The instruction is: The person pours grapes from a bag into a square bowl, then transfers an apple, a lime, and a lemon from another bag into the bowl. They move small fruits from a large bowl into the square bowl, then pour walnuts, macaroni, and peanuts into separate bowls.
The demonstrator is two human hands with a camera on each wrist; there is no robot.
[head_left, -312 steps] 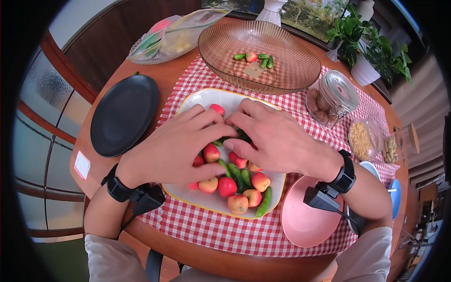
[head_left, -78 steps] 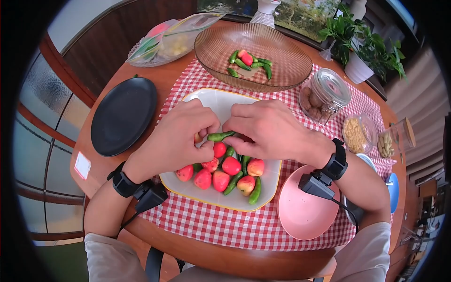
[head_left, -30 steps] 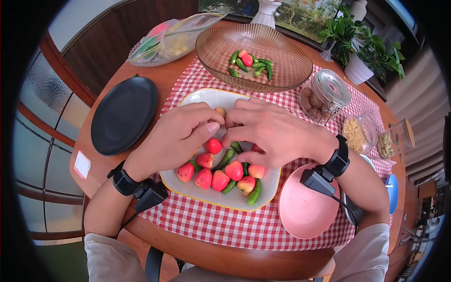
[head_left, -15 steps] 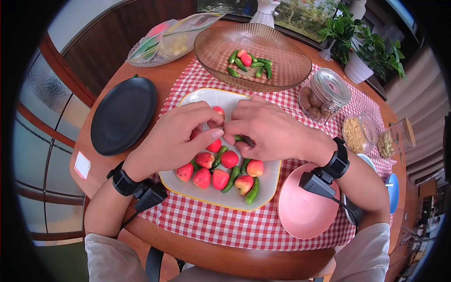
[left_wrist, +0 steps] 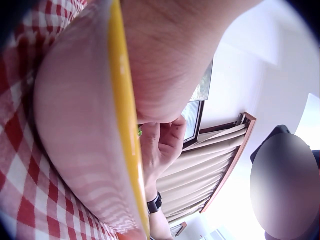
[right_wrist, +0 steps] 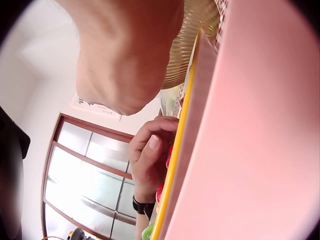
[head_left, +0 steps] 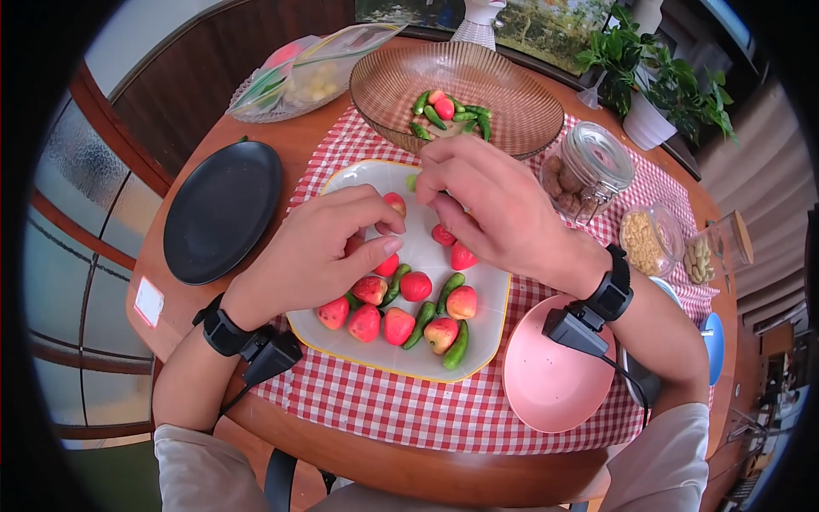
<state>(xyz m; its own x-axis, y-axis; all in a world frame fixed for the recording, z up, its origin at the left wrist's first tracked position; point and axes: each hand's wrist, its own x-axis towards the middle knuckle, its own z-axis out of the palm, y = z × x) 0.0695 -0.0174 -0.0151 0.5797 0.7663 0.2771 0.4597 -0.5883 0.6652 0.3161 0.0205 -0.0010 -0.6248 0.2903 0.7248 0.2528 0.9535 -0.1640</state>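
Shifts the right hand [head_left: 503, 205] forward, keeping the left hand [head_left: 320, 256] loosely bent over the white tray [head_left: 486, 333] with any hold impossible to tell. Appears to pinch a green pepper [head_left: 412, 182] in curled right fingertips above the far end, risking a drop from slack grip or, passing too low, a knock against the ribbed bowl [head_left: 531, 111].

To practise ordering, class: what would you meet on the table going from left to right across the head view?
White card → black plate → white tray → pink bowl → blue dish.
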